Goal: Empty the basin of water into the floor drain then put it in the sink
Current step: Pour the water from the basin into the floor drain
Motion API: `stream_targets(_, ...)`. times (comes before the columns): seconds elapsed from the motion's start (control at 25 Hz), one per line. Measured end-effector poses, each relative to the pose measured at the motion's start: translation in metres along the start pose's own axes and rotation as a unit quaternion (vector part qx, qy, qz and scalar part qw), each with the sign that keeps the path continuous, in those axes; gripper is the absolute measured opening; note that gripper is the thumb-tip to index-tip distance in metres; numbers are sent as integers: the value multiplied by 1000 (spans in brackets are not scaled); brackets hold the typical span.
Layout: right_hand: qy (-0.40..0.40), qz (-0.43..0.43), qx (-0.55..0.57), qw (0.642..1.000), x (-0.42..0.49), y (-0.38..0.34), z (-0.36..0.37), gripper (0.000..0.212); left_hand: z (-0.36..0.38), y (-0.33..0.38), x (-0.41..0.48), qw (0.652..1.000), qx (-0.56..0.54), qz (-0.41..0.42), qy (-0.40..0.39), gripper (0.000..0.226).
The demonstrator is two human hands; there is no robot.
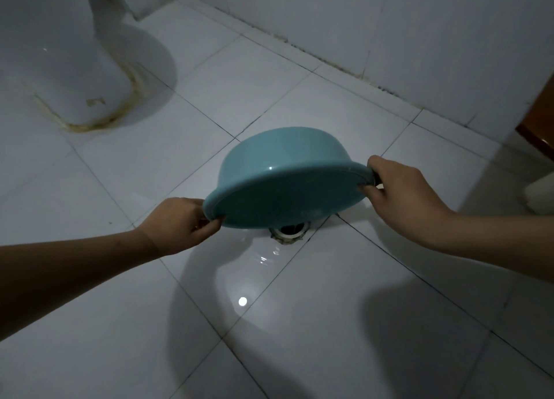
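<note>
A teal plastic basin (281,164) hangs tipped steeply over the floor, its open mouth turned down and toward me. My left hand (180,223) grips its rim at the lower left. At the rim's right edge my right hand (401,188) holds on. The round floor drain (289,233) sits just under the basin's lower edge, partly hidden by it. A thin sheet of water (263,257) glistens on the tiles right in front of the drain.
A white toilet base (75,69) with a stained seal stands at the far left. A tiled wall (389,33) runs along the back. A brown wooden door frame (539,123) is at the right edge, with a white object (539,194) below it.
</note>
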State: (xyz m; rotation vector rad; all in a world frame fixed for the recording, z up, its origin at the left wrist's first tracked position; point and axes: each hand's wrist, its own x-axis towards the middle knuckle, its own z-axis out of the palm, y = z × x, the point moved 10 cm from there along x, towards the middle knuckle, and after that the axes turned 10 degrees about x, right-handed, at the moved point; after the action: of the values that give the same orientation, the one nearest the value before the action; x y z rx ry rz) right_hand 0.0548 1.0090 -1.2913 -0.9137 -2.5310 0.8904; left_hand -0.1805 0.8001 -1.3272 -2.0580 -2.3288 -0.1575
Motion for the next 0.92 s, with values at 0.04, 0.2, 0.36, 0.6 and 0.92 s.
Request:
stream_targets(0.04, 0, 1, 2, 1000, -3, 0, 1, 20, -1, 3, -1, 1000, 2, 10, 2, 52)
stream_targets(0.2, -5, 17, 17, 1000, -12, 3, 2, 20, -4, 6, 1, 1000, 5, 21, 3, 54)
stream_targets(0.36, 2, 37, 12, 999, -16, 4, 5, 23, -7, 19, -1, 996, 21, 80, 10, 44)
stream_targets(0.6, 4, 98, 45, 994, -8, 13, 9, 12, 1, 6, 3, 998, 31, 48, -9, 55)
stream_targets(0.92, 31, 181, 76, 980, 26, 22, 13, 21, 23, -35, 13, 986, 30, -128, -102, 74)
